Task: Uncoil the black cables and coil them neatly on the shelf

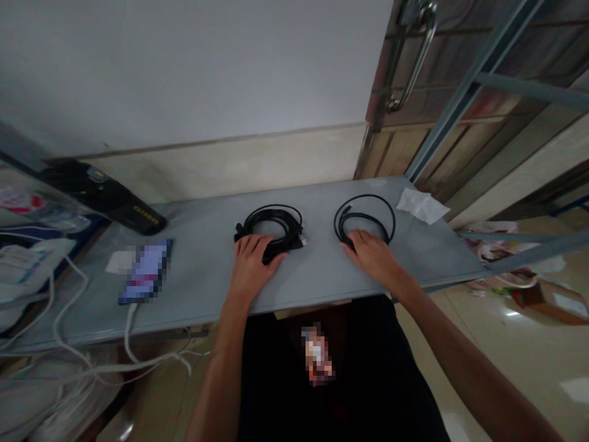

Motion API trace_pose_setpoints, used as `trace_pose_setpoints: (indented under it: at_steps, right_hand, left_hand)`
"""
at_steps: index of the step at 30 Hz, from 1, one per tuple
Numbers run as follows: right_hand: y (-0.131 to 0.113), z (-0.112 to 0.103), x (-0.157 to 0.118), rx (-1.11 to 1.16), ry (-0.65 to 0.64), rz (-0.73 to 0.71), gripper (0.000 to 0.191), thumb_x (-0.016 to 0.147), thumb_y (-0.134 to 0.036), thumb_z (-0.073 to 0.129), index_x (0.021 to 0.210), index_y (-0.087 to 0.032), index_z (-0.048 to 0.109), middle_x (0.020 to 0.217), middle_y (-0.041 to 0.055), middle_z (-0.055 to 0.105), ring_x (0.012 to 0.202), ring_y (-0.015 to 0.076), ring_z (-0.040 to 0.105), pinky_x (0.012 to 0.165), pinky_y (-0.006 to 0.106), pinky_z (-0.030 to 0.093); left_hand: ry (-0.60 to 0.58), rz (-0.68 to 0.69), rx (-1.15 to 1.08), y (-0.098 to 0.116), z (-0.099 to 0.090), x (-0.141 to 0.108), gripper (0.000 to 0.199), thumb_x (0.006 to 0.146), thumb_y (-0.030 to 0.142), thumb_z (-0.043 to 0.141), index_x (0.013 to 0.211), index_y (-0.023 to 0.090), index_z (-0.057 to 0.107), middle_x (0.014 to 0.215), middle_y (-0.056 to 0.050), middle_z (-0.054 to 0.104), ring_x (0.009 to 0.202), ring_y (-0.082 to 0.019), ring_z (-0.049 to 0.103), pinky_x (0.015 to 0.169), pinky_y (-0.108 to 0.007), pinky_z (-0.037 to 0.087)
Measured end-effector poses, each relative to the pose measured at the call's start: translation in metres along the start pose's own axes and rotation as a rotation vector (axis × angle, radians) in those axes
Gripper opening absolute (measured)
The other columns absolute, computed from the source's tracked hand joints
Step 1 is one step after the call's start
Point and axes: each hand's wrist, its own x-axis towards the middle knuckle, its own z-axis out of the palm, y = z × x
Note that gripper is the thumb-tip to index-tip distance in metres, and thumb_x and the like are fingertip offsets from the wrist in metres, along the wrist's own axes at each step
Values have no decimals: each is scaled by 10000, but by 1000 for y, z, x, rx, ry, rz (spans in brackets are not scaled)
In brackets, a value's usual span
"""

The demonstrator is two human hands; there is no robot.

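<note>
Two coils of black cable lie on the grey shelf (322, 270). The thick left coil (294, 228) has many turns, with plug ends poking out at its sides. My left hand (252, 258) grips its front left part, fingers curled over the turns and thumb at the front. On the right is a thinner coil (394, 215) of a few loose turns, with a connector end inside the loop. My right hand (370, 255) closes on its front edge; the fingertips are partly hidden against the cable. Both coils rest on the shelf, apart from each other.
At left lie a black cylindrical object with yellow lettering (119, 202), a phone-like device (146, 270) and white cables (59, 307). Crumpled white paper (422, 205) sits at the right end. Metal posts (469, 92) frame the shelf; a wall stands behind.
</note>
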Motion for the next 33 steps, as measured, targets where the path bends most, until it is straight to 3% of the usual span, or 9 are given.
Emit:
trace_pose_setpoints:
  at_steps: [4,8,10,14,17,20,23,26,33]
  right_hand:
    - [-5,-4,-9,2,9,41,281,1193,-365,442,1122,-166,627,1054,192,768,994,365,783,807,421,590]
    - [-11,-18,-23,262,119,190,345,1201,-468,363,1221,-200,580,877,110,760,738,321,770,641,377,524]
    - [-19,-32,-30,442,235,221,366,1194,-538,377,1230,-225,564,928,104,777,755,307,779,678,380,550]
    - [-46,-65,-42,726,350,215,378,1140,-627,559,1177,-252,589,1011,95,811,910,297,814,802,378,614]
    - [-68,-81,-50,832,360,95,305,1173,-521,534,1206,-237,640,1054,102,824,948,268,815,869,379,631]
    - [-82,-90,-58,895,372,-11,306,1202,-402,456,1344,-223,660,1198,132,825,1104,269,814,975,417,648]
    - [-89,-100,-66,935,315,-54,383,1205,-335,422,1526,-253,614,1453,153,758,1387,283,728,1142,481,620]
    - [-93,-110,-74,982,246,-80,411,1200,-324,447,1579,-275,599,1552,147,703,1451,286,685,1222,510,585]
    - [-76,-123,-92,1036,260,9,340,1212,-454,474,1371,-270,711,1256,101,783,1146,257,763,1072,459,637]
  left_hand:
    - [72,35,11,3,-5,1,448,1022,514,823,1345,211,754,1310,-175,758,1283,-398,651,1157,-573,480]
    - [164,6,-77,28,-12,-5,373,1041,468,811,1322,230,752,1291,-155,783,1265,-368,687,1144,-557,505]
    - [153,-42,-228,56,-15,-12,273,1072,442,772,1256,241,759,1200,-121,807,1184,-327,730,1105,-523,539]
    - [-44,-147,-691,138,-22,-17,237,1134,409,687,1263,228,769,1161,-90,830,1099,-252,780,1031,-415,588]
    - [-150,-239,-903,193,-28,-6,335,1159,466,630,1303,201,776,1236,-112,832,1143,-250,773,1049,-389,577]
    - [-117,-361,-1041,222,-32,8,454,1158,585,577,1189,184,788,1127,-108,828,1038,-248,761,953,-369,588]
    - [-37,-492,-1091,226,-34,13,545,1095,715,617,946,212,763,918,-78,774,886,-237,715,841,-358,576]
    - [-55,-594,-1136,221,-37,12,637,1031,795,657,735,231,670,718,-43,649,701,-203,614,681,-346,519]
    - [-151,-672,-1271,207,-62,12,451,933,634,876,1030,209,763,958,-83,823,849,-240,777,795,-353,620]
